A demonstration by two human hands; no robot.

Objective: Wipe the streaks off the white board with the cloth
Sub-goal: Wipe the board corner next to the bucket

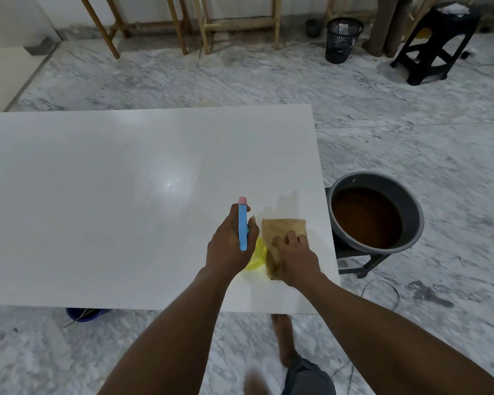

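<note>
The white board (111, 201) lies flat and glossy across the left and middle of the view. Near its right edge rests a folded tan cloth (283, 229), and my right hand (295, 259) presses down on its near half with fingers spread. A faint brownish wet streak (285, 202) shows on the board just beyond the cloth. My left hand (230, 243) is closed around a spray bottle (243, 223) with a blue head, pink nozzle tip and yellow body, held just left of the cloth.
A grey basin (411, 212) of brown water sits on a dark stool right of the board. A blue bucket (83, 313) peeks from under the near edge. A black bin (342, 39), black stool (437, 44) and wooden frame legs (180, 27) stand far back. My bare foot (283, 337) is on the marble floor.
</note>
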